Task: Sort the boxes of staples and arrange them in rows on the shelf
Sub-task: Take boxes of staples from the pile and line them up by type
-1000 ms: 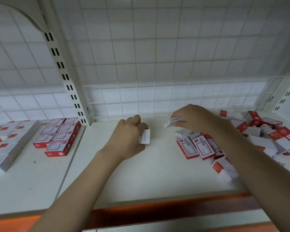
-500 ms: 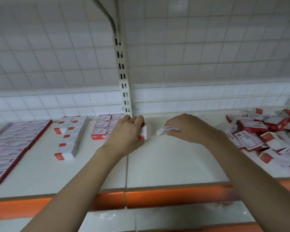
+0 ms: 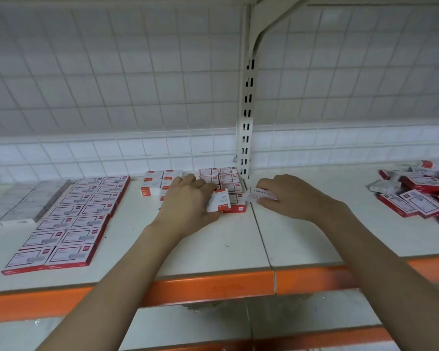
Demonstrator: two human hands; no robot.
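Observation:
My left hand (image 3: 188, 198) grips a small red-and-white staple box (image 3: 219, 200), holding it upright just in front of a short double row of similar boxes (image 3: 227, 179) beside the shelf upright. My right hand (image 3: 292, 196) pinches another white box marked STAPLES (image 3: 260, 193) by its end, a little to the right of the first box. A loose pile of red-and-white boxes (image 3: 416, 196) lies at the far right of the shelf. Two long rows of larger boxes (image 3: 71, 221) lie at the left.
A slotted white upright (image 3: 246, 117) rises behind the small rows. Small white-topped boxes (image 3: 153, 184) sit left of my left hand, and grey packs (image 3: 18, 203) lie at the far left. The shelf (image 3: 238, 239) has an orange front edge (image 3: 213, 285). Wire mesh backs it.
The view has swung left, bringing the arranged rows to the middle. Both hands moved left with their boxes, the left hand's box now sitting at the front of the small double row.

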